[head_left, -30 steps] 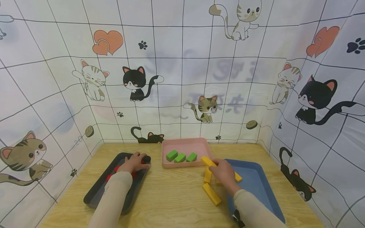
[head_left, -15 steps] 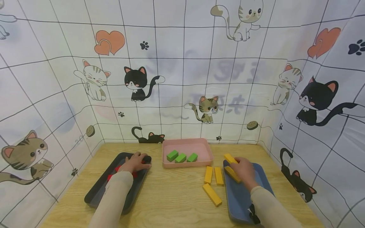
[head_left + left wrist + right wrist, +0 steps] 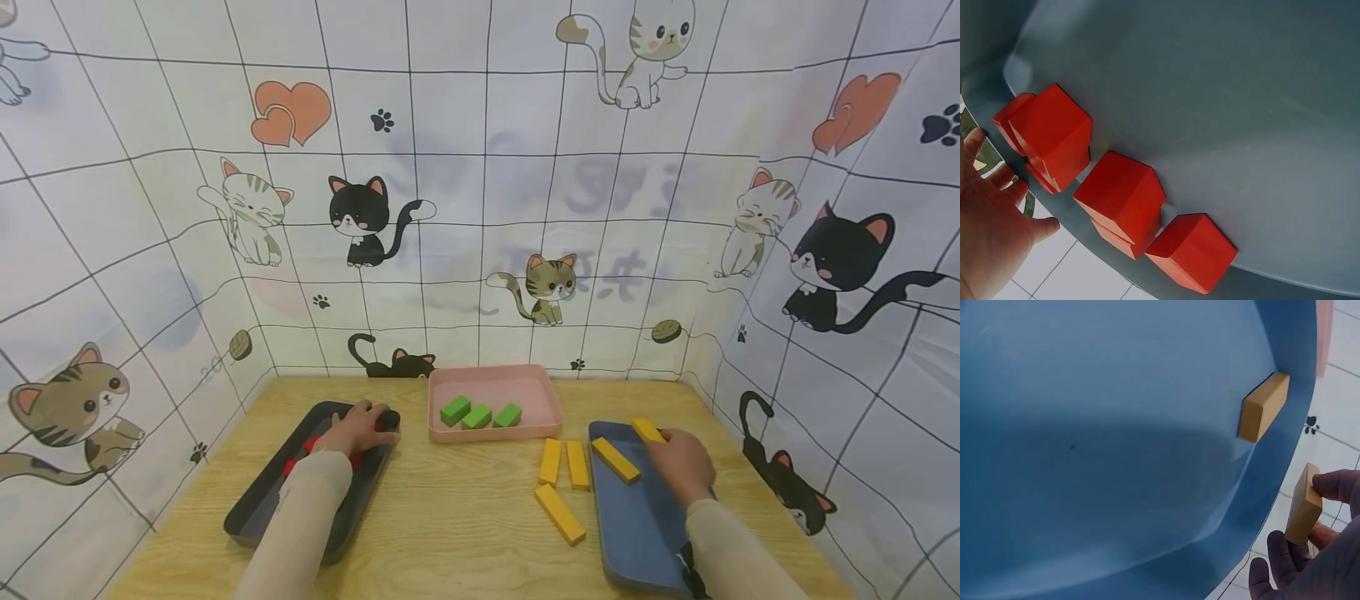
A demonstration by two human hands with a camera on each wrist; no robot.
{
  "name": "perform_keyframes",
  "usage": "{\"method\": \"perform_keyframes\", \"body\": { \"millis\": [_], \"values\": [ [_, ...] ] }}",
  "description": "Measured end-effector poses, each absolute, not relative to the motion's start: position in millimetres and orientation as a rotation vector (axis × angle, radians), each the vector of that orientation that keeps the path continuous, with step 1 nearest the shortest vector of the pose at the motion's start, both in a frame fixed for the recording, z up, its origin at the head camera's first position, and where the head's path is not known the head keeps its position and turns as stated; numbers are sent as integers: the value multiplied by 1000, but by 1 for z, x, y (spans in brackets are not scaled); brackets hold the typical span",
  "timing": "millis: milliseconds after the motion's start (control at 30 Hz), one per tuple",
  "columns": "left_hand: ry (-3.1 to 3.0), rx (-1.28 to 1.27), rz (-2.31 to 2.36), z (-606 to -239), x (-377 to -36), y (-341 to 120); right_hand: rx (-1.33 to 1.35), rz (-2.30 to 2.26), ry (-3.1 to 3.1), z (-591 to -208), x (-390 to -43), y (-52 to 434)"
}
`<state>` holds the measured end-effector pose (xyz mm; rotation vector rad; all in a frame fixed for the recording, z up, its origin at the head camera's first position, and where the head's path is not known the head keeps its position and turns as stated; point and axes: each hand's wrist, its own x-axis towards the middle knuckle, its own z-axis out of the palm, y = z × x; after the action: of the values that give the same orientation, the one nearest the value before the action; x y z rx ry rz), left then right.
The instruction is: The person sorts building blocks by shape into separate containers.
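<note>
Red blocks lie half hidden under the left hand.

A pale wooden bench stands inside cloth walls printed with cartoon cats, hearts and paw prints. Near the back sits a pink tray holding three green blocks in a row, just beside one another.

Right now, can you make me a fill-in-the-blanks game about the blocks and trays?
1. The pink tray holds ___ green blocks.
2. The right hand pinches a ___ block over the blue tray.
3. The red blocks lie in the ___ tray, under the left hand.
4. ___ yellow blocks lie on the table.

Missing words: three; yellow; black; three
</note>
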<state>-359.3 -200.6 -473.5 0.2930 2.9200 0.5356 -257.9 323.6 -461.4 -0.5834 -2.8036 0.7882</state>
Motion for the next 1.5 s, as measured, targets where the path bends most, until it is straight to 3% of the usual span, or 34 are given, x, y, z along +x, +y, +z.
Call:
{"method": "perform_keyframes", "body": {
  "millis": [633,1133,1500],
  "values": [
    [2940,292,530,-475,-357,-201,-598,807,-2842,-461,-253,323],
    [2926,264,418,-457,-355,-192,-349,769,-2919,-459,-257,349],
    [2977,435,451,-449,-359,-163,-69,666,-2974,-468,-257,388]
  ]
}}
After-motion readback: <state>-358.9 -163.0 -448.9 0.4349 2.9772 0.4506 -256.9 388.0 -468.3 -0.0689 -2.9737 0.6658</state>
